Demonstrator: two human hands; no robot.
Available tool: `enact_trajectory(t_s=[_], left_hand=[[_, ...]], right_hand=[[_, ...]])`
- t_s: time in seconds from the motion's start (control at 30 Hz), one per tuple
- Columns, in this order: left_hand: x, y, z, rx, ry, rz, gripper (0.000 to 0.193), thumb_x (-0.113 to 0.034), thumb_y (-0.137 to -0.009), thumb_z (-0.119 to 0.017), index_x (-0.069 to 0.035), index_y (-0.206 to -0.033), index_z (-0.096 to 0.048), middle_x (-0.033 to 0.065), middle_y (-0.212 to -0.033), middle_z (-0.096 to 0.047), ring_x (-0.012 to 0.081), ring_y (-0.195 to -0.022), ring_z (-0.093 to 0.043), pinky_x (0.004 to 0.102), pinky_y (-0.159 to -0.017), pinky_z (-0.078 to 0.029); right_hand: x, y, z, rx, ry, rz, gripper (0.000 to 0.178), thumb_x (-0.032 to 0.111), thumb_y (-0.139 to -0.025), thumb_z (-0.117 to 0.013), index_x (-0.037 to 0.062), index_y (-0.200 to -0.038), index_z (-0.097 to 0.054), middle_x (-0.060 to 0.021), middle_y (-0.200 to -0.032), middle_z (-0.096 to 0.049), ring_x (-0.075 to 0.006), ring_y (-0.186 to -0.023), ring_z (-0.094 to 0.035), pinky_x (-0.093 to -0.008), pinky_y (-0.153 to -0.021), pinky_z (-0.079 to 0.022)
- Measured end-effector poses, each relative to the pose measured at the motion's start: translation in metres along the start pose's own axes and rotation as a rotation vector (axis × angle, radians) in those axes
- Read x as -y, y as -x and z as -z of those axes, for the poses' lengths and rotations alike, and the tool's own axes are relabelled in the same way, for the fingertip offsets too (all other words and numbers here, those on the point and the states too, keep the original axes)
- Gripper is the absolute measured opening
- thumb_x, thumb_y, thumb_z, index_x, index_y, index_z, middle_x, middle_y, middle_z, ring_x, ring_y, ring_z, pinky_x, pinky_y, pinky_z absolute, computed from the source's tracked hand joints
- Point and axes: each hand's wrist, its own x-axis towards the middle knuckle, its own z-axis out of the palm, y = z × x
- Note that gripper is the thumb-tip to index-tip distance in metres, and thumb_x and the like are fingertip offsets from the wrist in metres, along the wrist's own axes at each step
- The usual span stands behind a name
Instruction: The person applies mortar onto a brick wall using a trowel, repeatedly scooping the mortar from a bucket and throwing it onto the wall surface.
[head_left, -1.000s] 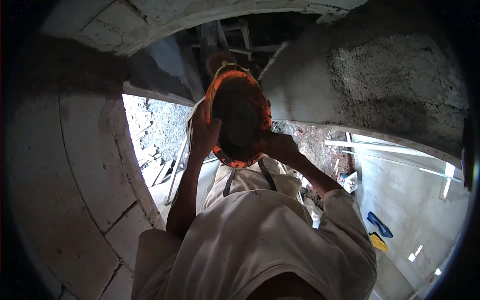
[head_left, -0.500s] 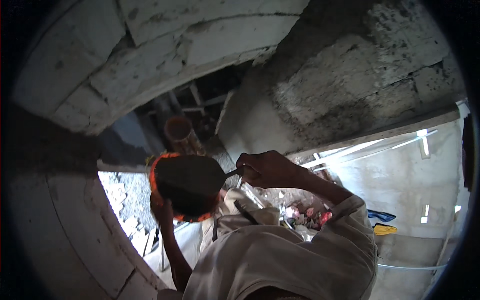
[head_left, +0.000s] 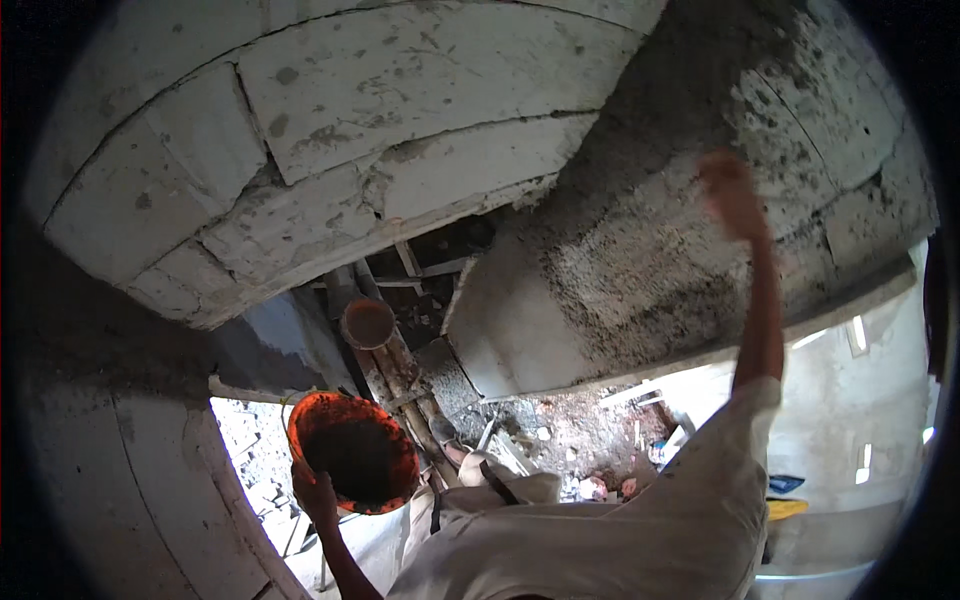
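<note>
My left hand [head_left: 316,492] is closed on the left side of an orange bucket [head_left: 405,449], which is tilted so its mouth faces me. Dark wet mortar [head_left: 362,458] lies inside. A thin wire handle sticks out at the bucket's left edge. My right arm reaches up to the far right. The right hand [head_left: 735,195], smeared by motion, is closed in front of the rough, partly plastered wall [head_left: 640,260]. Half a second ago it gripped a trowel by the handle; the blade cannot be made out now.
Pale block masonry [head_left: 430,80] spans the top. Behind the bucket stands an upright pipe with a round open end [head_left: 368,324], beside planks. Rubble [head_left: 570,440] covers the ground below. Blue and yellow items [head_left: 787,508] are at the right. A bright opening [head_left: 245,450] shows at left.
My right hand has swung from over the bucket up and right to the wall, and the trowel no longer covers the bucket. The bucket has shifted lower in view, its inside now showing.
</note>
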Motion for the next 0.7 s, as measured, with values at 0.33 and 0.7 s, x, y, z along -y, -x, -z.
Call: enact_trajectory(t_s=[0.33, 0.7], left_hand=[[-0.015, -0.001, -0.033, 0.136, 0.309, -0.172, 0.048, -0.029, -0.084, -0.063, 0.002, -0.118, -0.051, 0.0126, -0.109, -0.056, 0.0214, -0.102, -0.053, 0.0365, -0.088, -0.042], [-0.114, 0.021, -0.039, 0.118, 0.253, -0.566, 0.052, -0.001, -0.072, -0.052, 0.001, -0.124, -0.049, 0.0142, -0.106, -0.059, 0.0212, -0.096, -0.058, 0.0325, -0.085, -0.046]], right_hand=[[0.23, -0.014, 0.057, 0.539, -0.289, -0.316, 0.027, 0.027, -0.085, -0.062, 0.0108, -0.107, -0.059, -0.0081, -0.09, -0.065, -0.0248, -0.079, -0.066, -0.0404, -0.072, -0.051], [0.418, 0.148, -0.15, 0.47, -0.267, 0.279, 0.017, 0.023, -0.086, -0.054, 0.0137, -0.1, -0.058, -0.0066, -0.075, -0.059, -0.0217, -0.055, -0.063, -0.0348, -0.046, -0.05]])
